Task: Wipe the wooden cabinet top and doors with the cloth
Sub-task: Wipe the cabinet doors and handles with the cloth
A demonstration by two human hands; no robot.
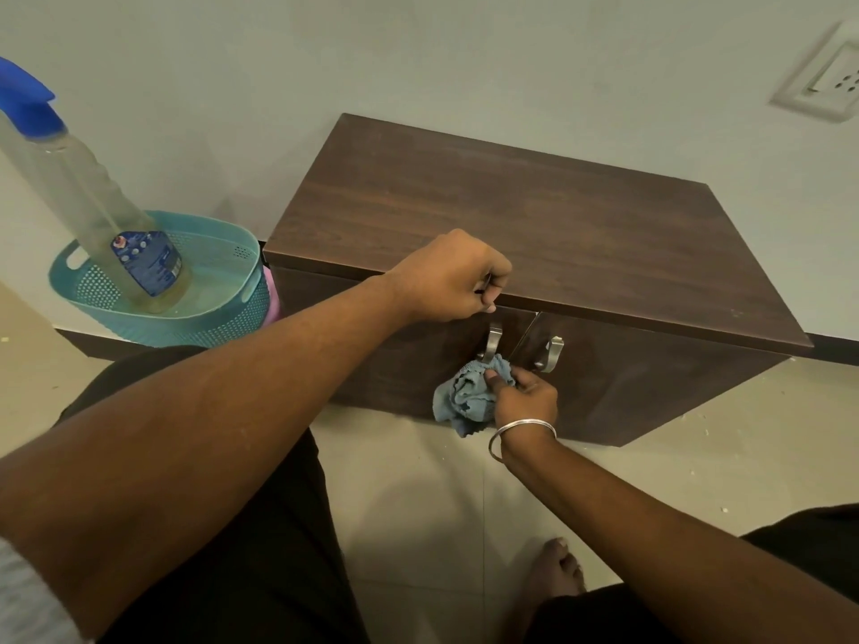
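The right hand (523, 399), with a metal bangle (520, 436) on its wrist, is closed around a bunched blue cloth (467, 397) and presses it against the front of the left door (395, 364), just below and touching that door's metal handle (492, 343). The left hand (448, 278) is curled shut on the front edge of the cabinet top (534, 220), above the left door, apparently steadying. The wooden cabinet (650, 383) is low and dark brown, standing on a tiled floor (441, 495) against a pale wall. The right door (650, 378) has its own handle (551, 353) beside the gap between the doors.

The work looks to be on the doors now, at the left handle. The top shows no streaks or wet patches, so whether it has been wiped cannot be told. The right door probably remains.

To the left, well apart, a spray bottle (93, 192) stands in a teal basket (218, 290).
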